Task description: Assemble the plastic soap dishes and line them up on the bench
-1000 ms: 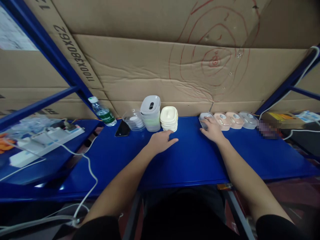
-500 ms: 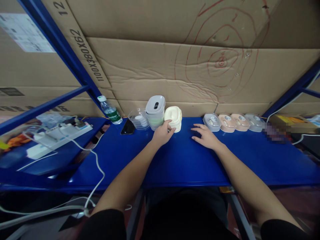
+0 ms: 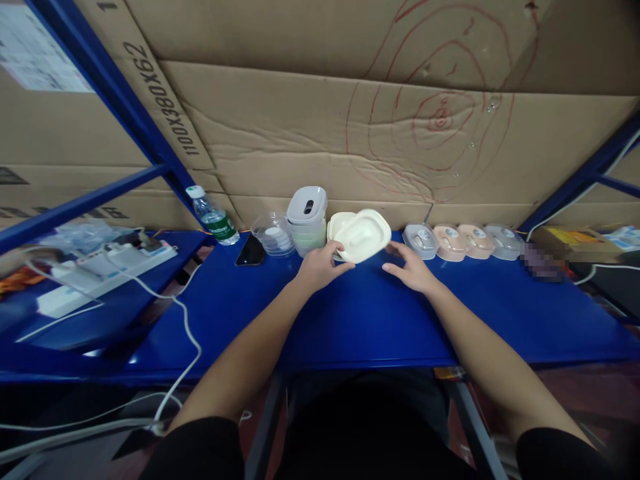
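Observation:
A cream plastic tray-like piece with rounded corners (image 3: 364,237) is tilted up in front of me. My left hand (image 3: 323,265) grips its lower left edge between thumb and fingers. Just off its right edge is my right hand (image 3: 411,268), fingers apart; whether a fingertip touches the piece I cannot tell. Behind the held piece a stack of similar cream pieces (image 3: 337,223) is partly hidden. Left of it stand stacked containers (image 3: 306,230), topped with a grey lid (image 3: 307,205) that has a dark slot.
On the blue table (image 3: 350,327), clear round containers (image 3: 273,237), a black phone (image 3: 251,251) and a water bottle (image 3: 215,217) sit to the left. Several grey and pink lidded boxes (image 3: 451,243) line the right. A power strip (image 3: 105,277) with white cables lies far left; cardboard (image 3: 280,127) stands behind.
My left hand has lifted a cream piece off the stack and tilted it rightward. My right hand's fingers have come beside its right edge. The view has shifted slightly.

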Available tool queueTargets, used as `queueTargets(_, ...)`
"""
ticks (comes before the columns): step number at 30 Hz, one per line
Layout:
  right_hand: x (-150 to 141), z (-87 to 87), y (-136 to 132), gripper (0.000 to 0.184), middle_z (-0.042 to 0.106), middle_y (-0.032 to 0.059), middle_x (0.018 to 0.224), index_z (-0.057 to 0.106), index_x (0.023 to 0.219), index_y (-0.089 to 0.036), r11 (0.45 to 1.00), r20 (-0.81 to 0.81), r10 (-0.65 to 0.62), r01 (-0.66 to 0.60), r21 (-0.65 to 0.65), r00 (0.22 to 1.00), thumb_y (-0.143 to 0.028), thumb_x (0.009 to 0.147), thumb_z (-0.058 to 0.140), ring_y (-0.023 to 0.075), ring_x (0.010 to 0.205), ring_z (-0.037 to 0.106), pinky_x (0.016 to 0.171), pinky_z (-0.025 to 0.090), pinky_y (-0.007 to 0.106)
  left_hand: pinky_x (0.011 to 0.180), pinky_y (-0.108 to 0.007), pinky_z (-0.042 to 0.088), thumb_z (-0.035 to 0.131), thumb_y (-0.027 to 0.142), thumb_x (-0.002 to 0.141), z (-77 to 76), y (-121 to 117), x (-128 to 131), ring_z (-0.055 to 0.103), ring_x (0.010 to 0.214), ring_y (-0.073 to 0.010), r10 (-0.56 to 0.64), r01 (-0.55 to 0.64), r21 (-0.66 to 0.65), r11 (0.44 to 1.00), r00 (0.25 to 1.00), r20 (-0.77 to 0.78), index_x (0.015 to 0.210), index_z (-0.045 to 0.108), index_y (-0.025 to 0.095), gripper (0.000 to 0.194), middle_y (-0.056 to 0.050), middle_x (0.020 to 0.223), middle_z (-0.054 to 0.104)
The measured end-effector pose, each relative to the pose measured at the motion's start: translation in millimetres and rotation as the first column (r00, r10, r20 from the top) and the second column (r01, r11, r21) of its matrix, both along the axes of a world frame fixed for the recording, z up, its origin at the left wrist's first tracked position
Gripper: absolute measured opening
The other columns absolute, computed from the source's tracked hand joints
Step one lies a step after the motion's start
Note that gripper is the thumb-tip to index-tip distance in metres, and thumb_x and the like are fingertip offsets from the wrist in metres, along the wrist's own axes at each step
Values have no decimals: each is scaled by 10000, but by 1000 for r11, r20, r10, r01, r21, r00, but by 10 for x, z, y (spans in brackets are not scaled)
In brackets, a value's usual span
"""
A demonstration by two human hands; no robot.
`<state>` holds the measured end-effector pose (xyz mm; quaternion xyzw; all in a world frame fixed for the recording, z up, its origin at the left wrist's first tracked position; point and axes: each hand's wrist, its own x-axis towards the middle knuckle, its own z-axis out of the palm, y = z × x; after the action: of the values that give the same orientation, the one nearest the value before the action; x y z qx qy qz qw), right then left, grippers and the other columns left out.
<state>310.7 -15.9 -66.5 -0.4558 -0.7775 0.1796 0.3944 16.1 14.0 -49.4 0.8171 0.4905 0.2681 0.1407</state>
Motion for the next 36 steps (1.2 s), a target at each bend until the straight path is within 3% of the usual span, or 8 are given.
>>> queueTargets(5,0,35,-44,635,731,80,961,660,1132,-222,991,-238,68,-92,-93,969,-777,823,632,269,869,684,826,568,445,796,-310,509,724,616,850,44,-132,49,735,844,-210,-184,189,32,981,977,-108,1127,627,236,480,-21,857,765)
queueTargets(12,-7,75,-89,493,652,20,772,637,851,-205,971,-195,100,-139,-194,976,-697,872,620,205,717,598,665,478,326,746,-314,474,609,551,944,48,-149,58,722,847,-225,-152,161,18,987,963,-223,995,679,231,331,-46,866,771)
queueTargets(16,-11,74,-78,588,530,-8,583,536,625,-209,956,97,52,-21,-293,994,-698,946,478,158,573,491,556,343,283,714,-309,451,613,562,923,41,-131,59,712,847,-236,-242,226,-86,970,918,-315,908,702,240,334,-34,844,764)
queueTargets(20,-19,96,-83,572,548,-1,550,543,565,-212,940,464,91,77,-331,881,-682,887,597,146,537,467,532,264,294,699,-307,432,657,574,878,17,-102,51,702,906,-260,-294,235,-195,952,877,-379,841,705,247,332,-35,866,764)
queueTargets(26,-67,104,-95,508,629,3,641,600,657,-204,937,495,138,49,-346,858,-651,899,596,137,590,522,563,274,278,703,-291,425,677,550,868,-3,-76,32,694,933,-246,-278,204,-217,955,873,-402,882,722,250,304,-32,882,759)
queueTargets(30,-66,95,-89,537,640,8,658,602,672,-203,941,502,145,39,-337,853,-675,926,552,137,610,528,579,278,279,695,-302,429,646,514,906,44,-66,21,686,843,-223,-206,185,-93,978,919,-337,912,733,236,291,-30,818,740)
queueTargets(33,-55,83,-83,564,628,6,646,590,665,-205,941,501,151,32,-337,852,-700,929,535,138,608,526,582,279,283,810,-364,465,593,475,947,129,-36,-34,676,872,-236,-27,60,177,982,983,-182,924,733,225,287,-51,849,740)
queueTargets(36,-51,74,-80,560,627,10,644,591,659,-204,942,502,144,37,-333,853,-694,926,546,139,604,527,584,279,286,1048,-502,391,626,460,918,199,32,-146,611,1158,-317,222,-228,451,863,973,66,986,738,234,262,-110,1164,717)
